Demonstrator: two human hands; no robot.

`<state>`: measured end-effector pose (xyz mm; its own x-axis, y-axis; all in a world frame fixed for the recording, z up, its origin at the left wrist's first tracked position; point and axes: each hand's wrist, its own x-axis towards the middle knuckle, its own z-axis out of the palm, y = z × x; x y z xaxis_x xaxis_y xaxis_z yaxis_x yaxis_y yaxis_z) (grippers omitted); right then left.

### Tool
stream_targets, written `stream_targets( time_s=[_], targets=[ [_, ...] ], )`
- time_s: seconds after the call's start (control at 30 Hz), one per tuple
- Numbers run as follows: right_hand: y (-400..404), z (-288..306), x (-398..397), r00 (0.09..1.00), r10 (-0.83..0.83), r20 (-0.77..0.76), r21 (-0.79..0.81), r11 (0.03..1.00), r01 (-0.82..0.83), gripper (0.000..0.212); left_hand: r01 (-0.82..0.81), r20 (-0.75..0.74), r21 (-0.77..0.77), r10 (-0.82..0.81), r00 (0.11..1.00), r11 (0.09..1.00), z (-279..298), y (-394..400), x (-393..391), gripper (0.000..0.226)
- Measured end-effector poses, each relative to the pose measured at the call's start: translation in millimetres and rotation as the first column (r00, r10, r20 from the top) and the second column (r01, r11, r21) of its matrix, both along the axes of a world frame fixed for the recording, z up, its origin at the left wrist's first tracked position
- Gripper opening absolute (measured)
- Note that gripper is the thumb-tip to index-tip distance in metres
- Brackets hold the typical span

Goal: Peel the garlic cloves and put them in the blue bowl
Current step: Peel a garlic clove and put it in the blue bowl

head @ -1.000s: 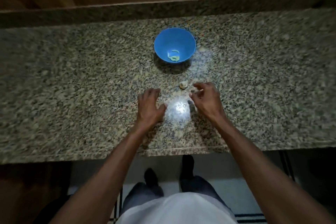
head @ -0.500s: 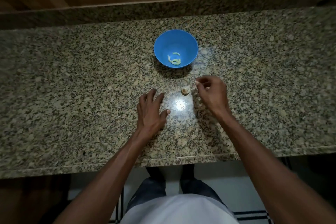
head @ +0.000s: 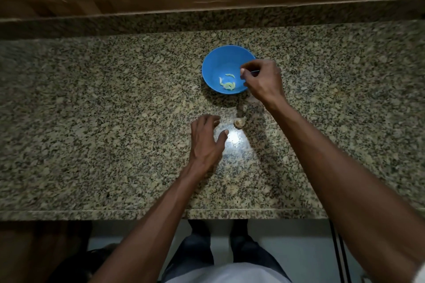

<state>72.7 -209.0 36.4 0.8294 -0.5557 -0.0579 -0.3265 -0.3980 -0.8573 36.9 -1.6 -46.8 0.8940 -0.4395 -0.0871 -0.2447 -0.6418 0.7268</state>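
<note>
1. The right hand (head: 264, 81) hovers over the near-right rim of the round blue plastic bowl (head: 220, 62), fingertips pinched; I cannot tell if a clove sits between them.
2. Pale peeled garlic pieces (head: 227, 82) lie inside the bowl.
3. The garlic bulb remnant (head: 239, 122) sits nearer than the bowl; the left hand (head: 205, 142), fingers loose and empty, rests just left of it.
4. Step, judged: dropping a clove; next calls for pulling another loose.

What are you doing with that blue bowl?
A person is peeling garlic at a granite counter. The right hand is over the rim of the blue bowl, fingers curled as if pinching something too small to make out. A few pale pieces lie inside. The left hand rests open on the counter beside one garlic clove.
</note>
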Motion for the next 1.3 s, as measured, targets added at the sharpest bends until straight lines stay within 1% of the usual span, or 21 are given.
stream_targets(
  time_s=[0.07, 0.13, 0.17, 0.2, 0.3, 0.37, 0.43, 0.47, 0.53, 0.57, 0.67, 0.7, 0.8, 0.9, 0.93, 1.03, 1.1, 1.17, 1.23, 1.3],
  targets=[
    [-3.2, -0.6, -17.3, 0.998, -0.063, 0.023, 0.057, 0.996, 0.061, 0.014, 0.056, -0.045, -0.087, -0.060, 0.997, 0.995, 2.4, -12.5, -1.4, 0.043],
    [-5.6, -8.9, -43.0, 0.996, -0.084, 0.018, 0.128, 0.988, 0.082, 0.013, 0.103, -0.060, -0.108, -0.110, 0.992, 0.989, 4.1, -27.5, -2.0, 0.048],
    [-5.5, -15.2, -56.2, 0.997, -0.079, -0.009, 0.151, 0.985, 0.080, 0.014, 0.122, -0.064, -0.096, -0.129, 0.990, 0.988, 3.4, -34.6, -1.7, 0.050],
    [-4.5, -22.2, -68.5, 0.997, -0.065, -0.051, 0.167, 0.983, 0.073, 0.015, 0.141, -0.065, -0.080, -0.147, 0.987, 0.987, 3.7, -41.3, -1.6, 0.048],
    [0.3, -44.7, -94.0, 0.990, 0.021, -0.140, 0.181, 0.983, 0.005, 0.021, 0.168, -0.010, -0.049, -0.169, 0.986, 0.985, 2.3, -52.3, 0.2, 0.028],
    [3.6, -54.0, -103.0, 0.987, 0.084, -0.136, 0.220, 0.974, -0.053, 0.029, 0.112, -0.030, -0.080, -0.114, 0.993, 0.990, 5.3, -52.7, -2.2, 0.022],
    [8.9, -57.9, -107.1, 0.981, 0.140, -0.133, 0.311, 0.946, -0.092, 0.035, -0.014, -0.142, -0.153, -0.008, 0.990, 0.988, 12.8, -48.0, -7.1, 0.022],
    [13.1, -58.3, -108.2, 0.979, 0.156, -0.129, 0.396, 0.914, -0.094, 0.037, -0.077, -0.204, -0.198, 0.036, 0.978, 0.977, 16.1, -44.3, -9.5, 0.022],
    [23.0, -58.4, -111.1, 0.983, 0.162, -0.089, 0.592, 0.802, -0.078, 0.036, -0.173, -0.298, -0.273, 0.088, 0.950, 0.946, 21.2, -34.8, -15.7, 0.021],
    [27.7, -58.7, -113.1, 0.987, 0.146, -0.064, 0.658, 0.750, -0.068, 0.034, -0.204, -0.328, -0.302, 0.099, 0.939, 0.931, 24.0, -29.7, -19.6, 0.020],
    [36.5, -62.3, -119.7, 0.996, 0.087, -0.027, 0.801, 0.598, -0.031, 0.034, -0.274, -0.370, -0.365, 0.132, 0.920, 0.890, 27.2, -15.2, -29.1, 0.021],
    [39.1, -62.5, -121.7, 0.996, 0.081, -0.023, 0.825, 0.564, -0.027, 0.035, -0.296, -0.380, -0.382, 0.143, 0.914, 0.876, 28.1, -11.5, -31.9, 0.020],
    [47.2, -62.9, -126.8, 0.997, 0.080, 0.003, 0.837, 0.545, -0.046, 0.033, -0.334, -0.394, -0.416, 0.164, 0.905, 0.846, 30.1, -4.3, -37.7, 0.019],
    [52.3, -61.1, -129.3, 0.998, 0.061, 0.032, 0.881, 0.469, -0.057, 0.030, -0.356, -0.422, -0.456, 0.154, 0.894, 0.816, 32.2, 3.1, -40.9, 0.018],
    [53.6, -61.3, -129.6, 0.997, 0.060, 0.043, 0.886, 0.460, -0.066, 0.028, -0.353, -0.428, -0.463, 0.144, 0.892, 0.813, 31.6, 6.3, -41.0, 0.019],
    [59.8, -62.0, -128.3, 0.996, 0.077, 0.045, 0.887, 0.455, -0.076, 0.026, -0.353, -0.469, -0.453, 0.118, 0.875, 0.819, 28.9, 15.5, -38.5, 0.021],
    [65.4, -63.3, -126.3, 0.996, 0.078, 0.041, 0.885, 0.460, -0.072, 0.033, -0.354, -0.482, -0.438, 0.117, 0.868, 0.826, 25.6, 21.2, -34.6, 0.022],
    [70.8, -64.5, -124.1, 0.996, 0.084, 0.029, 0.870, 0.489, -0.067, 0.043, -0.328, -0.480, -0.425, 0.097, 0.872, 0.844, 24.9, 26.7, -31.1, 0.021],
    [74.9, -68.0, -123.0, 0.997, 0.079, 0.007, 0.858, 0.511, -0.047, 0.046, -0.263, -0.436, -0.406, 0.068, 0.898, 0.875, 25.3, 31.7, -26.5, 0.019],
    [78.3, -69.5, -121.1, 0.998, 0.067, -0.018, 0.851, 0.525, -0.020, 0.043, -0.183, -0.341, -0.372, 0.049, 0.939, 0.910, 25.9, 36.1, -21.0, 0.017]
  ],
)
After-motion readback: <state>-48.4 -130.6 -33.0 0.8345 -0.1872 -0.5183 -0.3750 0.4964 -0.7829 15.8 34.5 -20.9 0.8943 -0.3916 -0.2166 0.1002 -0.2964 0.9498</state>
